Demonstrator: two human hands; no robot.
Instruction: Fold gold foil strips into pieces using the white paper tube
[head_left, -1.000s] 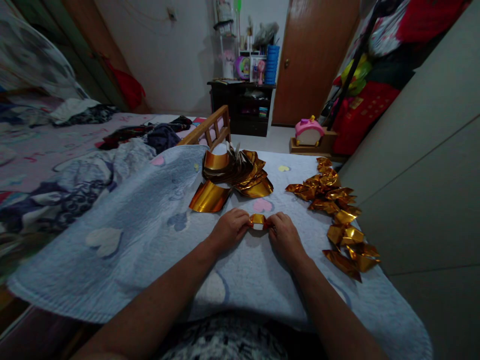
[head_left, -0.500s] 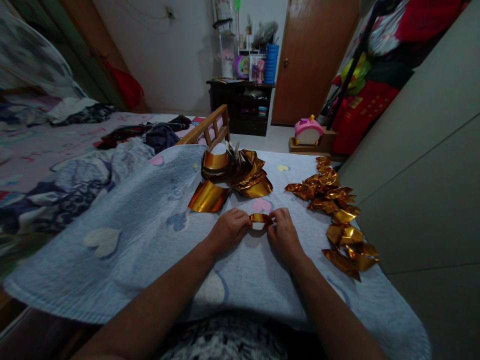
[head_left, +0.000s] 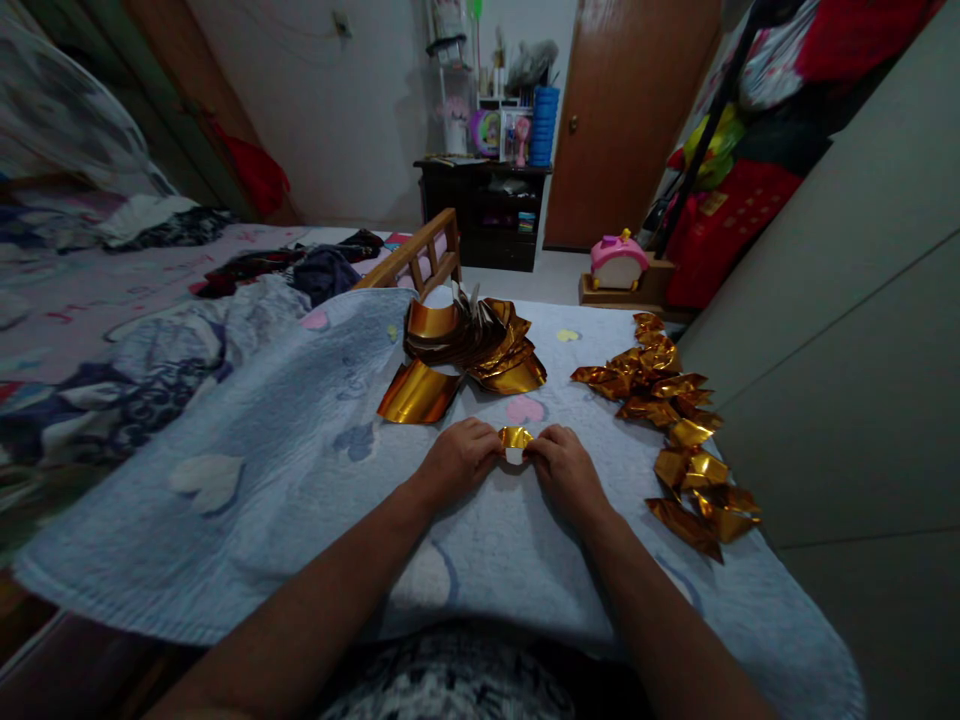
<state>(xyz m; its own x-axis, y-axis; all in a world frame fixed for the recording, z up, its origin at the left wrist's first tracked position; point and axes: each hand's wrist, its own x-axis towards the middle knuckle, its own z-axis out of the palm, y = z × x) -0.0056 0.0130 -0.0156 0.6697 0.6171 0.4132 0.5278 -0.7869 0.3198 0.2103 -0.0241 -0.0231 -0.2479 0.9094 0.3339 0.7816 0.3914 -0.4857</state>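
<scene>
A small folded piece of gold foil paper (head_left: 515, 439) with a white underside is pinched between both my hands over a light blue towel (head_left: 300, 470). My left hand (head_left: 459, 457) grips its left end with curled fingers. My right hand (head_left: 564, 470) grips its right end the same way. Just beyond my hands lies a heap of curled gold foil sheets (head_left: 469, 355). A row of folded gold foil pieces (head_left: 675, 425) runs along the towel's right side.
A bed with rumpled clothes (head_left: 135, 290) fills the left, with a wooden bed rail (head_left: 420, 255) behind the foil heap. A grey cabinet face (head_left: 847, 350) stands close on the right. A pink toy (head_left: 616, 262), a dark shelf unit (head_left: 495, 215) and a brown door (head_left: 626, 120) are at the back.
My hands have drawn closer together and the small foil piece between them now looks shorter and more bunched. Nothing else has moved.
</scene>
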